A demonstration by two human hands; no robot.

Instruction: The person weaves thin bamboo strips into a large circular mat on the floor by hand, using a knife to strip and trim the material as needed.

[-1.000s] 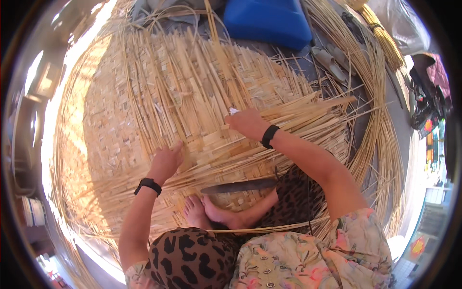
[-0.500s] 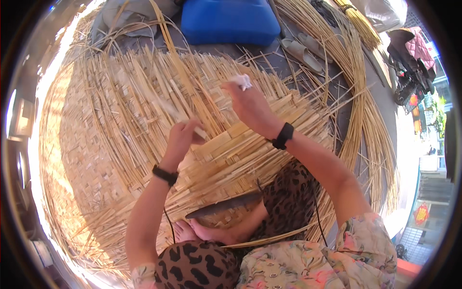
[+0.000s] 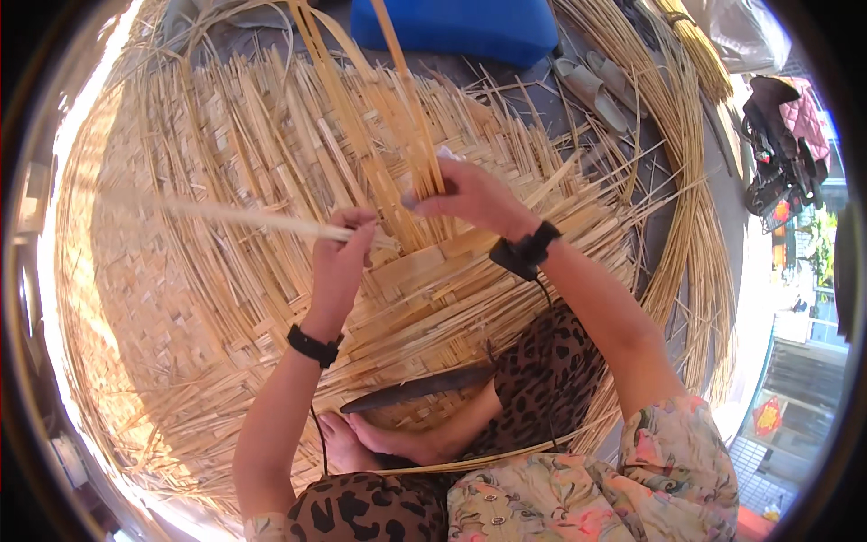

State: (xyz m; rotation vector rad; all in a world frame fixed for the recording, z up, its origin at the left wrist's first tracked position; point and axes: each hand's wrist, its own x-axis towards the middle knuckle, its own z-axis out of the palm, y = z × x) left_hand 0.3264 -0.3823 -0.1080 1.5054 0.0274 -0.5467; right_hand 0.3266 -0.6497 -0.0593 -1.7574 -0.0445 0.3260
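A large woven mat of flat straw-coloured reed strips point(image 3: 144, 262) spreads in front of me, its strip ends loose along the far side. My left hand point(image 3: 340, 266) pinches the end of a long pale stick point(image 3: 262, 219), whose far part is smeared by motion toward the left. Just to its right, my right hand point(image 3: 479, 200) has its fingers closed around raised reed strips point(image 3: 414, 108) that rise from the weave. Something white is wrapped around one right finger. Between the hands lies a wide crosswise strip point(image 3: 424, 264) on the mat.
My bare feet point(image 3: 339, 443) rest on the mat beside a dark curved blade-like piece point(image 3: 415, 388). A blue plastic container point(image 3: 461, 32) stands beyond the mat. Slip-on shoes point(image 3: 591, 95) and long reed bundles point(image 3: 686, 199) lie to the right.
My right hand has come down and closed on the raised strips, which now stand higher. The pale stick in my left hand has swung out to the left.
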